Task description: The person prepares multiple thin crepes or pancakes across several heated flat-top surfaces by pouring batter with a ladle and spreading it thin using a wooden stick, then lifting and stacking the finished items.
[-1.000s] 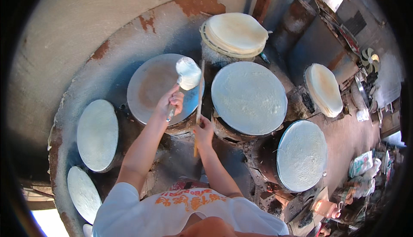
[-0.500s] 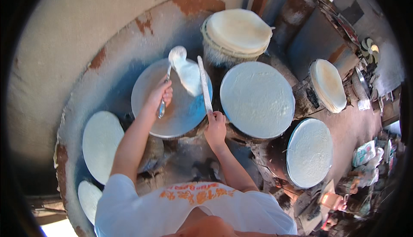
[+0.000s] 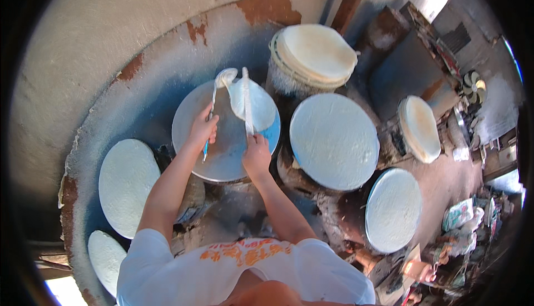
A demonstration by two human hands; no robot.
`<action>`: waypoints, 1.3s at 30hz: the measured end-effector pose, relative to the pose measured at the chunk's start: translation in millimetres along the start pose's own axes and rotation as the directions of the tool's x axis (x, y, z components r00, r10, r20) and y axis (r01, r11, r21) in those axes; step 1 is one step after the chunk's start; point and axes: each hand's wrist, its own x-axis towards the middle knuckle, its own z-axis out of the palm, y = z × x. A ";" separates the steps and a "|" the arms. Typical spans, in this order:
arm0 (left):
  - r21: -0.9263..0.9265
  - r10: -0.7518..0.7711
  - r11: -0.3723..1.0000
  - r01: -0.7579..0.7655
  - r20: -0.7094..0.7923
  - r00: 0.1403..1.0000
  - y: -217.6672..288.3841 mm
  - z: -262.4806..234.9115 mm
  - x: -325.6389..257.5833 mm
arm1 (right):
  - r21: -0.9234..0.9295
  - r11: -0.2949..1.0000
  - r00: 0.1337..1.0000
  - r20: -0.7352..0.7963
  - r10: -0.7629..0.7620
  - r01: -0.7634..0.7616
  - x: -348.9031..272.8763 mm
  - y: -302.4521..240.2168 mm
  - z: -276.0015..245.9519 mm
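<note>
My left hand (image 3: 203, 127) grips a long-handled ladle (image 3: 225, 78) whose bowl rests at the far edge of a round grey griddle (image 3: 207, 156). A pool of white batter (image 3: 257, 105) lies on the griddle's far right part. My right hand (image 3: 256, 153) holds a flat white spreader stick (image 3: 246, 99) that lies across the batter. Both hands are over the griddle, close together.
Round white sheets lie on neighbouring griddles at right (image 3: 334, 139), lower right (image 3: 392, 209), far right (image 3: 420, 128) and left (image 3: 127, 183), with one more at lower left (image 3: 105, 259). A stack of sheets (image 3: 317, 53) sits behind. A curved plastered wall (image 3: 100, 45) rings the left side.
The batter pool has grown on the griddle. My right hand moved the spreader stick onto the batter, and the ladle shifted toward the griddle's far edge.
</note>
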 end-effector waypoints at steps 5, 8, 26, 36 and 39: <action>-0.868 -0.085 0.331 0.371 0.364 0.928 -9.2 -55.4 -32.1 | 0.037 0.995 0.996 -0.014 0.091 -0.091 -13.5 1.6 -2.7; -0.819 0.203 -0.225 0.528 0.491 0.847 -9.5 -55.8 -47.9 | 0.036 0.997 0.995 -0.077 -0.066 0.069 -7.1 -17.1 18.4; -0.982 0.339 -0.165 0.090 0.030 0.940 0.1 5.7 -118.9 | 0.228 0.839 0.832 0.157 -0.532 0.494 56.6 53.0 34.3; -0.937 0.263 0.150 -0.315 -0.269 0.927 10.3 34.3 -126.9 | 0.093 0.736 0.698 0.258 -0.668 0.670 131.6 90.7 35.2; -0.883 0.142 0.275 -0.381 -0.355 0.924 23.9 52.7 -127.6 | 0.462 0.754 0.667 0.375 -0.644 0.468 136.2 50.9 3.4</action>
